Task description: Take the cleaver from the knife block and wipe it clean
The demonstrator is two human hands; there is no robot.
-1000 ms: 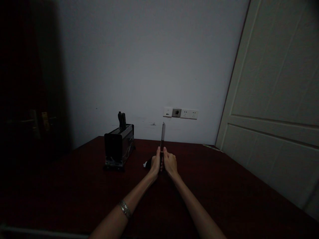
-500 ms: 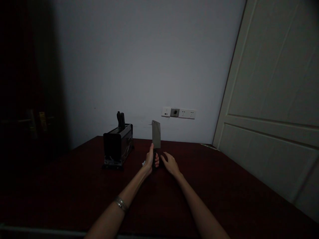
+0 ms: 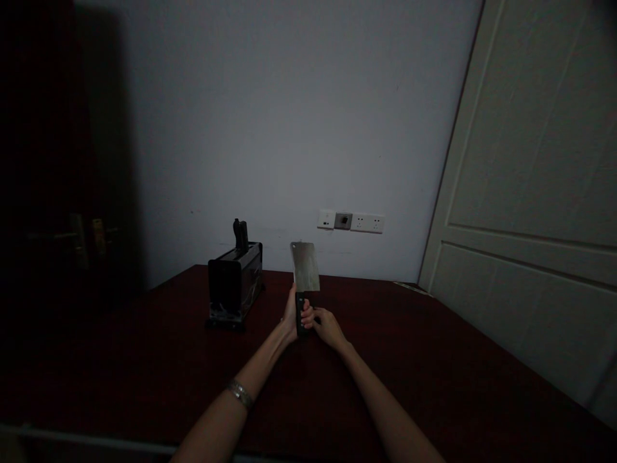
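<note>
My left hand (image 3: 291, 316) is wrapped round the black handle of a cleaver (image 3: 305, 267). The cleaver stands upright above the table, its broad metal blade facing me and the handle pointing down. Close against the left fingers, my right hand (image 3: 330, 327) is closed with its fingertips curled inward by the handle. Whether anything is between those fingertips is hidden. To the left stands a dark, glossy knife block (image 3: 225, 283) with black handles (image 3: 240, 234) sticking up from its top.
The dark red table (image 3: 409, 360) meets a pale wall (image 3: 270, 128) carrying a row of sockets (image 3: 351, 221). A light panelled door (image 3: 525, 257) is on the right. A thin flat strip (image 3: 413, 288) lies at the table's back right corner.
The cleaver has turned so that its blade shows broadside. My right hand has moved in to the left hand, its fingers curling closed. The view has shifted slightly.
</note>
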